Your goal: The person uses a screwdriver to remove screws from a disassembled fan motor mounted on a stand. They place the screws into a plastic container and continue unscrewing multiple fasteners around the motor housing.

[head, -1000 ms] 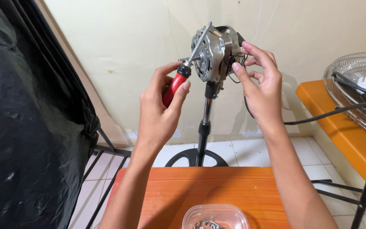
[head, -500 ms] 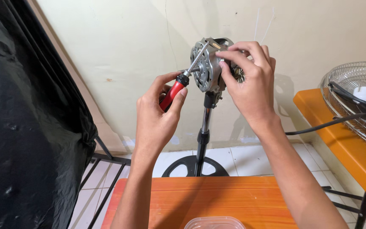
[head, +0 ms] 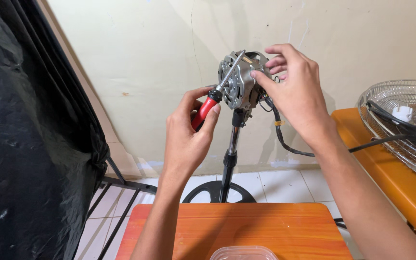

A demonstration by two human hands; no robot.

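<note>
A bare metal fan motor (head: 239,82) sits on top of a black and chrome stand pole (head: 231,144). My left hand (head: 188,130) grips a screwdriver with a red and black handle (head: 206,110); its shaft slants up to the top front of the motor. My right hand (head: 292,91) rests on the right side of the motor, thumb and fingertips touching the housing, other fingers spread. A black cable (head: 285,139) hangs from the motor behind that hand.
An orange table top (head: 237,226) lies below, with a clear plastic container (head: 243,253) at its near edge. A wire fan grille (head: 400,125) rests on an orange bench (head: 391,178) at right. Black cloth (head: 30,144) hangs at left. The stand's round base (head: 217,192) sits on tiled floor.
My right hand has shifted from cupping the motor's front to touching its right side, fingers more spread. The screwdriver stays at the motor. The view has tilted slightly.
</note>
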